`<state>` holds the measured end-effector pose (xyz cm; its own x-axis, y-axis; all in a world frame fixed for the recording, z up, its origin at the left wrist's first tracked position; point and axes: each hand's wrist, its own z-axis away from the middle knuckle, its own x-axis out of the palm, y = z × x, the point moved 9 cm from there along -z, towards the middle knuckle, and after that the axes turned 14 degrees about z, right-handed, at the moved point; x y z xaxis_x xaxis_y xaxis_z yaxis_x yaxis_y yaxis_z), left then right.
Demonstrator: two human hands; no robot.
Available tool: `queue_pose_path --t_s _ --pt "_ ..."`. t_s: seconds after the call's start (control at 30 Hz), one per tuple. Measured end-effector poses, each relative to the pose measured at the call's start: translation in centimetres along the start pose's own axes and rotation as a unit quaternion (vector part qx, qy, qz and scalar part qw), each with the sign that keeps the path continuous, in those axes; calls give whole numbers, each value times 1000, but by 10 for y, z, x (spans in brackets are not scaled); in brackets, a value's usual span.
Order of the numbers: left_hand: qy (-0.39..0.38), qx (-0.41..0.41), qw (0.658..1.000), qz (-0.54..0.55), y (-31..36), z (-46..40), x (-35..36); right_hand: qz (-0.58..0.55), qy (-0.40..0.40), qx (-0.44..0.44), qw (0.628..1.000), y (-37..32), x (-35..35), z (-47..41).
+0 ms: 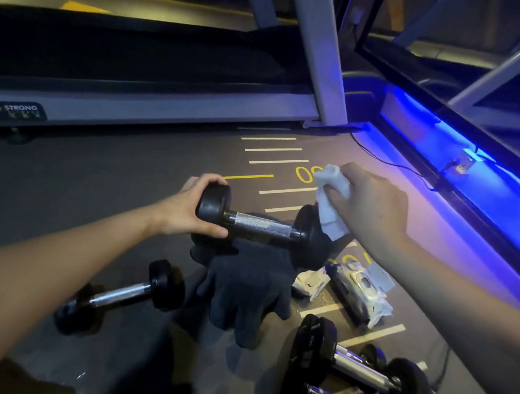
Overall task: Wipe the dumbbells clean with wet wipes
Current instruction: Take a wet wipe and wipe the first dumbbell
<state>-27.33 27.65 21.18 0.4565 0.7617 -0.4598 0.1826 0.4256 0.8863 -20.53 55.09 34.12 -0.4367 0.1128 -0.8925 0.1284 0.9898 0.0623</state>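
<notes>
Above dark gloves (243, 287), left hand (184, 208) grips the dumbbell's (262, 225) round head (knurled bar), right hand (375, 204) clutches a crumpled wipe (331, 200).

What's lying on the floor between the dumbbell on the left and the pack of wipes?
In the head view, dark gloves lie between the floor dumbbell and the wipes pack, along with a crumpled white wrapper beside the pack.

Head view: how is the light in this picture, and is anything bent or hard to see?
Head view: dim overall; a blue light strip tints the floor at right; the wide lens bends the treadmill frame; the dumbbells at bottom right sink into shadow; the white wipe stands out brightly.
</notes>
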Motion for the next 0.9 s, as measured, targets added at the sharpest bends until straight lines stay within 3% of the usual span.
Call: queue_pose_path --t_s 0.07,0.17,0.27,0.33,0.57,0.77,0.9 --pt "4 1 1000 3 0 1 0 35 -28 6 999 3 6 1" --pt "17 -3 1000 10 2 1 0 54 -167 11 984 4 49 17" --pt "43 -17 999 29 4 0 1 -97 -297 75 947 0 86 40" --pt "68 -28 996 55 5 0 0 -170 -323 114 924 -7 92 48" --pt "117 -69 989 66 -3 -1 -1 -179 -260 142 938 -14 100 60" --pt "80 -94 992 8 -1 8 0 -169 -226 142 949 -12 96 72" --pt "130 -91 987 3 2 21 0 -204 -197 155 946 -16 93 77"
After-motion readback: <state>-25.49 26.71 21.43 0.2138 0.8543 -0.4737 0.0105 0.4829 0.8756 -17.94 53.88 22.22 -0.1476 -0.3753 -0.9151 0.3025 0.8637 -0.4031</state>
